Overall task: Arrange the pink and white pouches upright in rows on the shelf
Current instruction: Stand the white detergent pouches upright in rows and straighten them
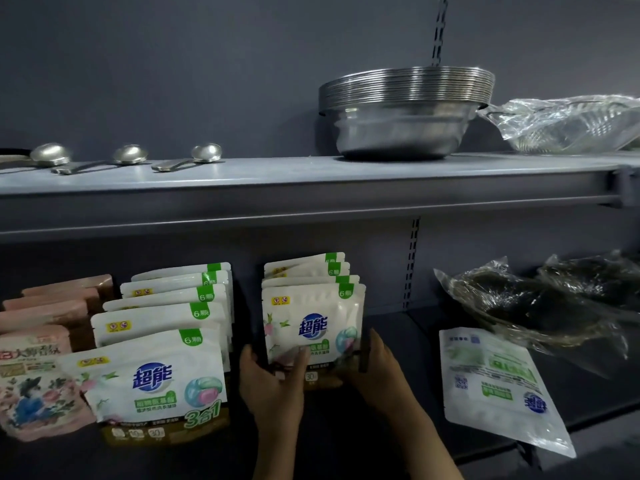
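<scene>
So right now I've got both hands on the bottom of the front pouch in the middle row of white ones, standing upright on the lower shelf. My left hand wraps the lower left corner with the thumb across the front, and my right hand cups the lower right edge, fingers curled around the side. Both are holding it, not just touching. The thing that matters for the next bit, I reckon: there's one stray white pouch lying flat, back side up, off to the right, near but apart from my right hand. Its long axis runs diagonally, top end toward the back of the shelf, bottom corner hanging over the front edge. So the right hand is clearly the closer one for it, and it'd need tipping up to stand. The other white row and the pink pouches sit to the left, already upright-ish.
</scene>
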### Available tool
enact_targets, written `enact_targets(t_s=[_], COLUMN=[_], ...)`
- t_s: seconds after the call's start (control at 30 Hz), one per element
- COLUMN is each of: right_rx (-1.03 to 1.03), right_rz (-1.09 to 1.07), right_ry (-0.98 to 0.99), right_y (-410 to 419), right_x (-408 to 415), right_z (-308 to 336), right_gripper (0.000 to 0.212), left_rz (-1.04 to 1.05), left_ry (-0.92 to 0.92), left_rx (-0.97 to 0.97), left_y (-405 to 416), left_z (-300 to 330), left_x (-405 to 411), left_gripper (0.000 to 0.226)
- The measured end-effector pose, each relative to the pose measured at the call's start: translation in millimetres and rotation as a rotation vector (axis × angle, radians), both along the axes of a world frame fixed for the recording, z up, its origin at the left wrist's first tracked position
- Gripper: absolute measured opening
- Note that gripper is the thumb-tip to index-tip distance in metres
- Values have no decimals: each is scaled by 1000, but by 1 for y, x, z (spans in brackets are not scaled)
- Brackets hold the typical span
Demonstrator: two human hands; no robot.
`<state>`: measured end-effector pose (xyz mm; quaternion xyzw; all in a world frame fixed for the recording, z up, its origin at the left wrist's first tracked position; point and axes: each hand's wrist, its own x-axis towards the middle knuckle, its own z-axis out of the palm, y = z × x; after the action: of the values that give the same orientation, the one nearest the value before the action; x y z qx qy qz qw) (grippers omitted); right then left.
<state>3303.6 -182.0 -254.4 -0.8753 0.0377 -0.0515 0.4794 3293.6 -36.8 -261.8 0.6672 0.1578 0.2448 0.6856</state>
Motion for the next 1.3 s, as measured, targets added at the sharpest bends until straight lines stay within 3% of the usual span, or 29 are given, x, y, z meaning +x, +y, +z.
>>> enact_targets(t_s=[0.07, 0.13, 0.27, 0.33, 0.4, 0.53, 0.63, 0.8, 1.0, 1.13, 1.3], right_rx=[-63, -128, -203, -283, -444, -624, -682, -752, -766, -724, -726], right_rz=[-9, -54, -150, -142, -64, 113, 218, 192, 202, 283, 443], right_ry=[-3, -35, -135, -127, -78, 165, 250, 150, 82, 31, 66], right_y=[-13, -33, -71, -93, -115, -151, -162, -165, -169, -177, -190], right_x=[-10, -15, -24, -30, -36, -52, -61, -60, -68, -75, -85], right_z=[10, 15, 18, 20, 20, 7, -7, -16, -19, -27, -25], right_gripper=[74, 62, 43, 46, 63, 90, 88, 60, 52, 57, 82], left_rz=[140, 198, 9, -136, -247, -319, -348, -341, -335, -339, -313], left_ry=[-22, -120, -181, -105, -58, -12, 18, 49, 68, 48, 42], left_rx=[-48, -93, -36, 21, 34, 46, 41, 49, 33, 76, 120], left_y=[-12, -32, -82, -107, -128, -156, -166, -173, -180, -186, -195], left_z=[6, 13, 17, 14, 11, 10, 7, 8, 9, 10, 10], left_x=[-8, -16, -22, -22, -24, -25, -25, -32, -45, -58, -71], left_gripper=[88, 70, 37, 34, 34, 27, 28, 30, 29, 25, 19])
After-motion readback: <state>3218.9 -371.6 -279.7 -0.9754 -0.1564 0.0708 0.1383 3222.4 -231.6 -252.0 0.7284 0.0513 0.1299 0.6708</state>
